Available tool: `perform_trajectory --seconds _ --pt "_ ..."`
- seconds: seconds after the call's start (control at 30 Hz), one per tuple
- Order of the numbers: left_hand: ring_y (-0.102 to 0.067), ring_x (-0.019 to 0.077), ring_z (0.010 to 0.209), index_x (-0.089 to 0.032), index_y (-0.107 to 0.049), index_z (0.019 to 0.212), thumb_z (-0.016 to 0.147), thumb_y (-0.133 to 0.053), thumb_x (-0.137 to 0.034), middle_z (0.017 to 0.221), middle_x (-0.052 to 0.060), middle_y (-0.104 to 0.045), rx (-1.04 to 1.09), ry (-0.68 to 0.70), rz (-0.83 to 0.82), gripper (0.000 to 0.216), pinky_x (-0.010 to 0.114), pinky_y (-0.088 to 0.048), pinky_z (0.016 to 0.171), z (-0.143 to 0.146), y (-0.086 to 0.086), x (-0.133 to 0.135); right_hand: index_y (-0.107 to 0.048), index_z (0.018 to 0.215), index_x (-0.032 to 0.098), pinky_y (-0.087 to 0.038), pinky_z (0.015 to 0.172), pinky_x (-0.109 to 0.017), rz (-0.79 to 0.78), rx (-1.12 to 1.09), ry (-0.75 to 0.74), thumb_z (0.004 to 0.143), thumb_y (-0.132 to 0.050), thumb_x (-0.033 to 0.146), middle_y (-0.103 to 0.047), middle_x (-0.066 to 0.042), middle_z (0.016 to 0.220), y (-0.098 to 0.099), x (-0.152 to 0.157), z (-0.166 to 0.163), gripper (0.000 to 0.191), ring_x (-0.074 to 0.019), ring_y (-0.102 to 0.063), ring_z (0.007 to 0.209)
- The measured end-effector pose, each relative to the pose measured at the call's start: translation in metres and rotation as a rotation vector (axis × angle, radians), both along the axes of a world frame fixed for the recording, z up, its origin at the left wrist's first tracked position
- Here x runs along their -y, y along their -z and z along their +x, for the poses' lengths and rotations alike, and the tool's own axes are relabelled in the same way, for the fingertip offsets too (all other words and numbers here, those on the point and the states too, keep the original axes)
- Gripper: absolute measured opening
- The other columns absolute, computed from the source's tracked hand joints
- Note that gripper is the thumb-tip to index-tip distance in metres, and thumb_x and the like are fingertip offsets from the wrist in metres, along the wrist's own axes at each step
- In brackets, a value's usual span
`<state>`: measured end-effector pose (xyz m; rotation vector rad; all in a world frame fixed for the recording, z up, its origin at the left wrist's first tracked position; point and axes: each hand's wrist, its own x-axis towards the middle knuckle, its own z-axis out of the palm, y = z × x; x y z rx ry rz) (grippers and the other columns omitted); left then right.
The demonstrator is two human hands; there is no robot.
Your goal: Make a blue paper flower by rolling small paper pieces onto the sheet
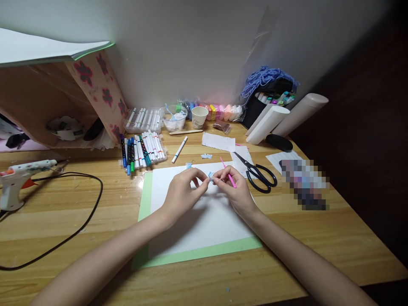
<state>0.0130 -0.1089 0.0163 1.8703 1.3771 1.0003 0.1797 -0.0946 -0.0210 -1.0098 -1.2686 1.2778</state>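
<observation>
Both my hands meet above a white sheet (178, 221) that lies on green paper (204, 253). Between thumb and finger, my left hand (185, 189) pinches a small blue-and-white piece (211, 174); its material is too small to make out. My right hand (236, 191) closes on the other side of this piece and also has a thin pink stick (230, 176) tucked between its fingers. Similar small blue-and-white pieces (206, 156) lie beyond the sheet, with another blue-striped bit (189, 165) at its top edge. Black-handled scissors (258, 173) rest open just right of my right hand.
Markers (137, 151) and a capped white marker (179, 149) lie behind the sheet. A paper cup (199, 117) and a clear bowl (174, 120) stand near the wall. At left are a glue gun (19, 180) and its looping cord (101, 191). White rolls (267, 124) stand back right.
</observation>
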Motion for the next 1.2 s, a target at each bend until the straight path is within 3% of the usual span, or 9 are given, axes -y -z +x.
perform_trajectory --seconds 0.23,0.57,0.73,0.9,1.2 --pt "-0.058 0.0116 0.065 -0.019 -0.065 0.081 0.083 -0.061 -0.034 0.078 0.001 -0.069 0.04 0.0 -0.015 0.016 0.024 -0.047 0.062 -0.0004 0.0041 -0.0009 -0.045 0.071 0.023 -0.048 0.074 -0.031 0.009 -0.001 -0.008 0.075 -0.07 0.029 -0.061 0.001 0.077 -0.0022 0.0016 -0.0005 0.026 -0.0144 -0.058 0.074" --pt "-0.058 0.0114 0.068 -0.02 -0.067 0.081 0.084 -0.06 -0.029 0.078 0.0 -0.069 0.109 0.048 -0.061 0.012 0.024 -0.045 0.064 0.0011 0.0008 -0.0019 -0.047 0.072 0.023 -0.049 0.073 -0.03 -0.012 0.02 -0.033 0.074 -0.07 0.029 -0.061 0.001 0.078 -0.0034 0.0042 -0.001 0.024 -0.015 -0.059 0.075" --pt "-0.056 0.0104 0.068 -0.018 -0.065 0.078 0.084 -0.059 -0.026 0.077 -0.001 -0.068 0.122 0.021 -0.077 0.011 0.023 -0.043 0.063 0.0017 -0.0002 -0.0027 -0.049 0.076 0.022 -0.049 0.076 -0.03 0.024 -0.02 0.006 0.081 -0.065 0.03 -0.063 0.0 0.087 -0.0024 0.0032 -0.0003 0.018 -0.0128 -0.059 0.074" --pt "-0.057 0.0113 0.069 -0.018 -0.064 0.079 0.084 -0.059 -0.027 0.078 0.0 -0.067 0.138 0.019 -0.11 0.011 0.024 -0.042 0.063 0.0023 0.0005 -0.0025 -0.052 0.077 0.023 -0.051 0.076 -0.03 0.047 0.022 0.031 0.072 -0.074 0.03 -0.059 0.001 0.081 -0.0038 0.0041 -0.0014 0.023 -0.015 -0.059 0.08" --pt "-0.06 0.0132 0.075 -0.017 -0.064 0.086 0.086 -0.056 -0.03 0.085 0.003 -0.068 0.224 0.04 -0.215 0.015 0.025 -0.044 0.066 0.0018 0.0002 -0.0048 -0.053 0.074 0.022 -0.052 0.072 -0.03 -0.009 0.013 0.071 0.069 -0.077 0.03 -0.062 0.001 0.075 -0.0088 0.0021 -0.0014 0.026 -0.0139 -0.06 0.073"
